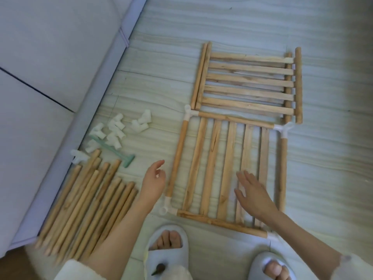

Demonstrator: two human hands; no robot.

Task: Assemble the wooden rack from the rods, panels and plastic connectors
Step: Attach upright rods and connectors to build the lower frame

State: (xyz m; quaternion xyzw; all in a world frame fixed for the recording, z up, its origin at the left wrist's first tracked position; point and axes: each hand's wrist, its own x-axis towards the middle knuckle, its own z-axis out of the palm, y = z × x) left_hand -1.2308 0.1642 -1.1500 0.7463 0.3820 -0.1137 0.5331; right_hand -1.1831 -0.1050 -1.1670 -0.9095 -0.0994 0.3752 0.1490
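Both hands hold nothing: the left hand (153, 181) hovers with loose fingers beside the slatted panel (226, 170), the right hand (254, 194) spread flat above its slats.

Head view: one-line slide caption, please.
Both open hands, left and right, hover over a slatted panel framed with white connectors; loose rods lie alongside.

Pale streaked tile floor (242, 21), soft daylight; light grey sofa (50, 57) along left edge.
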